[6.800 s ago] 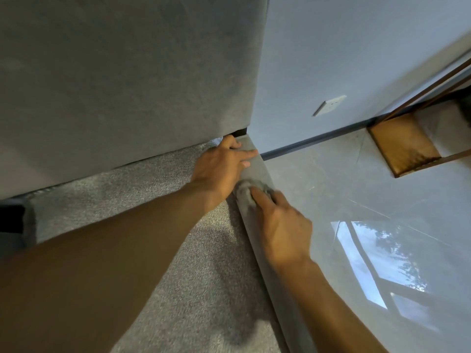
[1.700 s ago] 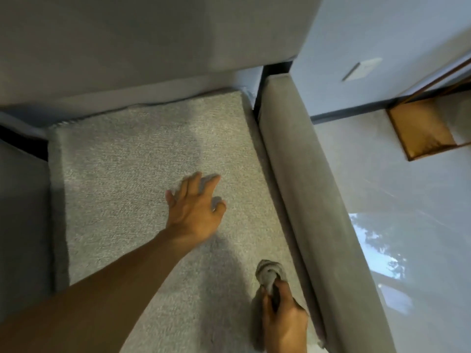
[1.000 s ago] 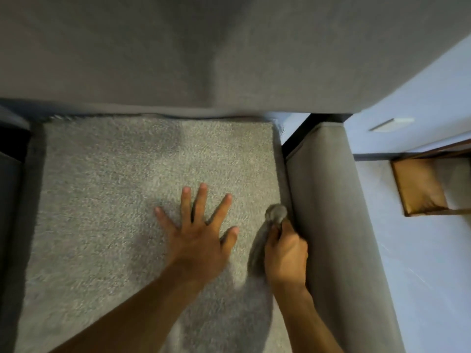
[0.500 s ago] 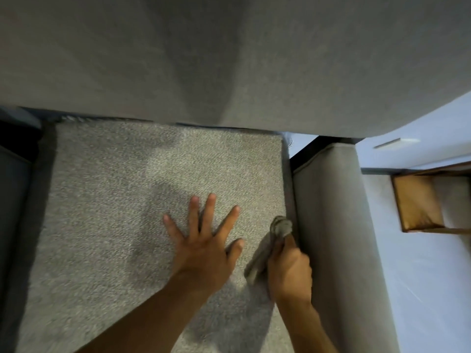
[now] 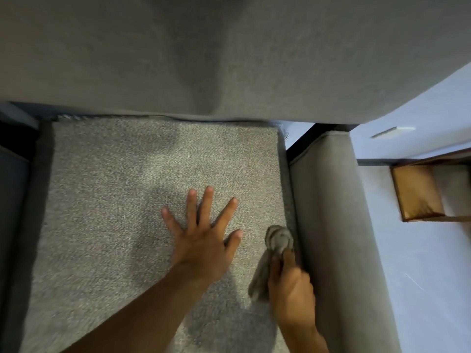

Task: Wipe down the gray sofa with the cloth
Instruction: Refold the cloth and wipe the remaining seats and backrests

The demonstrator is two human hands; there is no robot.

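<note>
The gray sofa fills most of the view: a speckled seat cushion, a smooth backrest above it and a low armrest on the right. My left hand lies flat on the seat cushion with its fingers spread. My right hand grips a bunched gray cloth. The cloth's wad sits in the seam between the seat cushion and the armrest, and a tail of it hangs down on the left of my fist.
A pale glossy floor lies right of the armrest. A wooden piece of furniture stands on it at the right edge. A wall socket is on the light wall behind. Another sofa section borders the cushion's left.
My right hand has slid the cloth back toward me along the cushion-armrest seam over the last second. My left hand stays spread flat on the cushion.
</note>
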